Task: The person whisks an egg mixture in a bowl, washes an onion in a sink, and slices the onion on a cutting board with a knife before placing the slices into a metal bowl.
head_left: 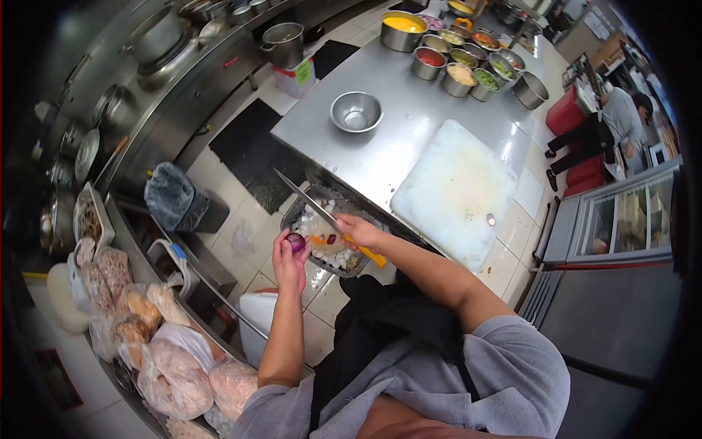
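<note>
Gripped a small, round, glossy purple onion (pixel 296 242) in the curled left hand (pixel 290 265), seemingly to expose its upper side. Wrapped the right hand (pixel 359 233) around a long, yellow-handled steel knife (pixel 306 197), angled forward and left, apart from the onion, perhaps for safety. Held both hands apart over a grey, rectangular plastic tub (pixel 287 216) of pale scraps (pixel 341 257), probably to catch falling bits.

bright glare on table (pixel 398 157), edges bowed (corners black)

Purple onion (pixel 296 242), yellow-orange knife handle (pixel 374 256), white board (pixel 459 192)
</note>
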A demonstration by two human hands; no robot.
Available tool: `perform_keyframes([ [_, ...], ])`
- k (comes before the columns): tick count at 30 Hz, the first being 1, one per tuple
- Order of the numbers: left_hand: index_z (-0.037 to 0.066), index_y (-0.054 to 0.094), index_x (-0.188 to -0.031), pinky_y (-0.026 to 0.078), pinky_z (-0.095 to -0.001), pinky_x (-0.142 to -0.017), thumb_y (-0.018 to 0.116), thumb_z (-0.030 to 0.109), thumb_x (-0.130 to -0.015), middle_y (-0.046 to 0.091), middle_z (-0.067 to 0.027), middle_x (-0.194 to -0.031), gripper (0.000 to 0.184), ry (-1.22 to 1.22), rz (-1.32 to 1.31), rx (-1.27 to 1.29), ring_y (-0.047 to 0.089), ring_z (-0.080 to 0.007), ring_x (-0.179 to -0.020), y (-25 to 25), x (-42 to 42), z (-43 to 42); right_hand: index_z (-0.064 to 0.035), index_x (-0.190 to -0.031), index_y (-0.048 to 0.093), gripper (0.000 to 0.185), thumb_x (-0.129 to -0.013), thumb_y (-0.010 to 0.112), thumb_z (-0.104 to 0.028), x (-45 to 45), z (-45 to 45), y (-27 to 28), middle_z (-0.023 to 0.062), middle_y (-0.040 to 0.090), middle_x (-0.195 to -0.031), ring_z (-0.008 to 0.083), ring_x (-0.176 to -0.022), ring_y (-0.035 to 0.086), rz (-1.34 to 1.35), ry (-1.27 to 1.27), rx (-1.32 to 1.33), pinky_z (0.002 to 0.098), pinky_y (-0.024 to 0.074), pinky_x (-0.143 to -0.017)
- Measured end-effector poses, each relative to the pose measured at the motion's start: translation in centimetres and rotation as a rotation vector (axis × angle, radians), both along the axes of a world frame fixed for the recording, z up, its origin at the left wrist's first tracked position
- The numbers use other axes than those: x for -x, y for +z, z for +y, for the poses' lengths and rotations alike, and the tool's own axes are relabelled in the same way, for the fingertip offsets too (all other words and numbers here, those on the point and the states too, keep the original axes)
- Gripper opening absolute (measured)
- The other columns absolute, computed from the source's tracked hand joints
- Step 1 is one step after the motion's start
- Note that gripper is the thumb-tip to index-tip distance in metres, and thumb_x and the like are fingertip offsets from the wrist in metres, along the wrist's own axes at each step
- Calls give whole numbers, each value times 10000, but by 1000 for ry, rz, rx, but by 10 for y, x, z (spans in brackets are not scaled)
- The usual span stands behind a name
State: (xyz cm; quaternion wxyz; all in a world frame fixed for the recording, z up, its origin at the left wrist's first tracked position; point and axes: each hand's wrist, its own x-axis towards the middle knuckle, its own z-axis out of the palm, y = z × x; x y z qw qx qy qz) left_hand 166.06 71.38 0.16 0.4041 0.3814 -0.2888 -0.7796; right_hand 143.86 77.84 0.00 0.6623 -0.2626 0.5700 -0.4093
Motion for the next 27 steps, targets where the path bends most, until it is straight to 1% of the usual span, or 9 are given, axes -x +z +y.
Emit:
perform_keyframes([
  [2,81,415,-1385,532,-404,-949,509,108,-1009,545,-144,-1271,388,-74,-20,49,611,-317,-1153,-2,15,8,-113,-1289,465,350,-1040,467,-359,13,18,16,66,561,-792,116,-494,471,-25,-1,-35,267,400,-434],
  [6,61,423,-1389,533,-372,-961,522,85,-999,534,-147,-1296,403,-285,-71,155,614,-282,-1144,11,60,37,-102,-1556,87,678,-1026,488,-239,70,92,62,78,604,-774,135,-536,530,92,-140,-12,296,471,-498],
  [8,49,526,-1298,534,-334,-929,606,2,-931,575,-114,-1217,379,-420,-118,236,603,-210,-1097,27,95,58,-71,-1564,65,707,-1014,486,-215,110,146,74,88,642,-777,138,-560,556,198,-257,9,291,496,-547],
  [10,46,543,-1273,537,-327,-898,664,45,-897,604,-103,-1171,395,-524,-188,402,609,-193,-1086,23,138,85,-25,-1460,282,531,-997,485,-186,147,206,79,70,659,-771,117,-561,552,510,-259,-50,279,479,-540],
  [11,43,561,-1249,540,-319,-866,723,88,-863,632,-92,-1126,421,-596,-243,595,615,-177,-1075,20,162,101,-20,-1211,406,280,-977,483,-155,160,230,95,111,670,-759,200,-544,587,566,-263,-90,333,491,-550],
  [13,30,589,-1180,510,-309,-847,800,139,-801,669,-89,-1094,447,-726,-490,806,633,-178,-1028,44,210,137,-37,-1042,381,162,-956,482,-129,181,280,101,176,661,-727,342,-579,626,859,-205,-126,430,508,-587],
  [16,38,577,-1134,522,-344,-819,825,131,-736,647,-109,-1141,478,-701,-416,1125,638,-244,-1022,22,279,189,-38,-1083,387,188,-948,483,-126,198,345,91,233,648,-721,454,-678,632,959,-204,-197,519,496,-638],
  [23,32,552,-1090,462,-437,-902,860,120,-654,571,-154,-1131,541,-633,-580,1445,553,-365,-1049,-5,323,244,-28,-1105,408,225,-893,479,-59,198,391,103,232,637,-708,457,-690,629,1222,142,-346,561,470,-606],
  [27,24,559,-1128,430,-443,-946,783,88,-738,537,-167,-1162,454,-582,-597,1396,516,-367,-1088,-3,319,254,-9,-1102,420,251,-859,479,-32,198,401,108,221,638,-706,439,-678,632,1221,228,-230,546,475,-593],
])
